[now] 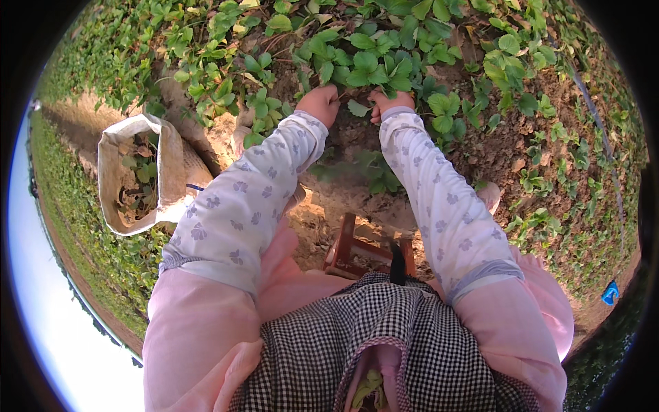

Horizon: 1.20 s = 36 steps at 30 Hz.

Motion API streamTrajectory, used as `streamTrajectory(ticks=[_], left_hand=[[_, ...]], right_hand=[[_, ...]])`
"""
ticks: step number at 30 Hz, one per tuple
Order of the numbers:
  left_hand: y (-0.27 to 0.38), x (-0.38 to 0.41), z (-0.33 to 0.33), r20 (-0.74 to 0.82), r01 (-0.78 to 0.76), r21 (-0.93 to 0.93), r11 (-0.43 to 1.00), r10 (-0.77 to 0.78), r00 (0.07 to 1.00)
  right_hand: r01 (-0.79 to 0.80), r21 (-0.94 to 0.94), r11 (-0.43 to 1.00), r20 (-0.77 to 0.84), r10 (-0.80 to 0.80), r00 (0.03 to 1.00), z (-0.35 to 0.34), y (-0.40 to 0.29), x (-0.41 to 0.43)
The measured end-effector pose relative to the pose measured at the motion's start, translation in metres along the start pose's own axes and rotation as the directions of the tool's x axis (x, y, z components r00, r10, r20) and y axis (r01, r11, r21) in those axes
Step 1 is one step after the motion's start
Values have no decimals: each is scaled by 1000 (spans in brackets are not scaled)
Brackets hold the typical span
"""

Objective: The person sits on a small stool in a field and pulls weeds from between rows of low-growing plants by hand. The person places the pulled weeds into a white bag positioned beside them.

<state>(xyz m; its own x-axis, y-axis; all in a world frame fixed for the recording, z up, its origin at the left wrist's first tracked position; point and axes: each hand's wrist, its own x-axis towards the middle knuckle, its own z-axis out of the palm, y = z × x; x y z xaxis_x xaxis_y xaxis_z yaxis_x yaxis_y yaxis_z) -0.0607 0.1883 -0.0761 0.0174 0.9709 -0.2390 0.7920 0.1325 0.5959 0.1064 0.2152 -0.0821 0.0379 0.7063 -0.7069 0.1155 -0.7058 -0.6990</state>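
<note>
Both hands reach into a leafy strawberry plant [366, 69] growing in the soil in front of me. My left hand [320, 105] is curled at the plant's left lower edge, its thumb side towards thin reddish stems. Facing it, my right hand [387, 104] has bent fingers beneath the leaves. A single strawberry leaf [359, 108] shows beside those fingers, between the two hands. Leaves and shadow hide the fingertips, so whether either hand grips a stem is unclear. Bare brown soil [355, 135] lies just below the hands.
A white woven sack [180, 170] stands at left, its mouth showing leaves and dry plant matter [139, 177]. Below me is a reddish-brown low stool [355, 250]. More strawberry plants [221, 67] spread around. A long hose or pipe [592, 103] runs along the right; a blue object [610, 293] lies beyond.
</note>
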Motion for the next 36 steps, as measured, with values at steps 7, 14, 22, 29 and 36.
streamTrajectory(ticks=[7,14,22,29,36], left_hand=[[5,-1,4,88,-261,-45,964,265,960],[-6,9,-12,399,-710,279,646,594,698],[2,20,-10,607,-852,310,423,602,519],[2,20,-16,597,-872,252,421,641,482],[2,14,-16,547,-800,159,579,623,559]], right_hand=[[53,58,997,-11,-52,999,3,1,-4],[23,32,999,-22,-22,1000,5,2,-1],[-20,43,999,6,20,1000,3,-5,-1],[13,89,996,-17,-11,1000,2,-1,-2],[8,80,997,-30,-6,1000,3,-2,-3]])
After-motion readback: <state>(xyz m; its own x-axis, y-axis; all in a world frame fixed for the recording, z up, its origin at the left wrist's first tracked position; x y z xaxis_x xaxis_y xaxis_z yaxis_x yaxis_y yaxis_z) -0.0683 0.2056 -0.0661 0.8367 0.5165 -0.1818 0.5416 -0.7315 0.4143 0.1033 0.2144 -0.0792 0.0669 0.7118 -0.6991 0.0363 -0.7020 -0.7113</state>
